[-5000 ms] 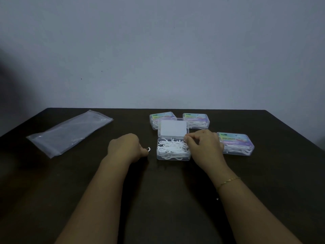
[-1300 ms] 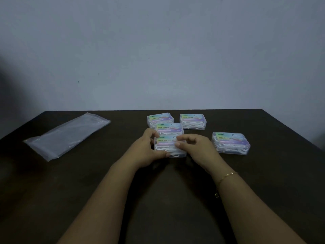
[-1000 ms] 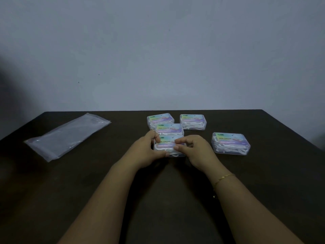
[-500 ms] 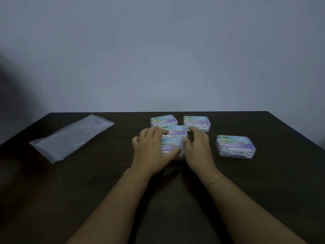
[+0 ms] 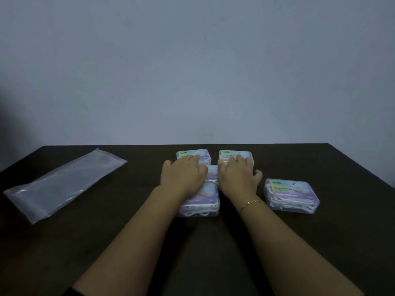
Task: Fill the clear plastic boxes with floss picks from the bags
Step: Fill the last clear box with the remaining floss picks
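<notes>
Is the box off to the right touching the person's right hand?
Apart. The head view shows bare dark table between the right-side box and the right hand, which rests on a far box.

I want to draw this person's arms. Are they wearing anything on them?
Both forearms are bare, with no sleeves showing on them and no gloves. The right wrist wears a thin gold chain bracelet. The left hand and right hand show no rings that I can make out.
</notes>
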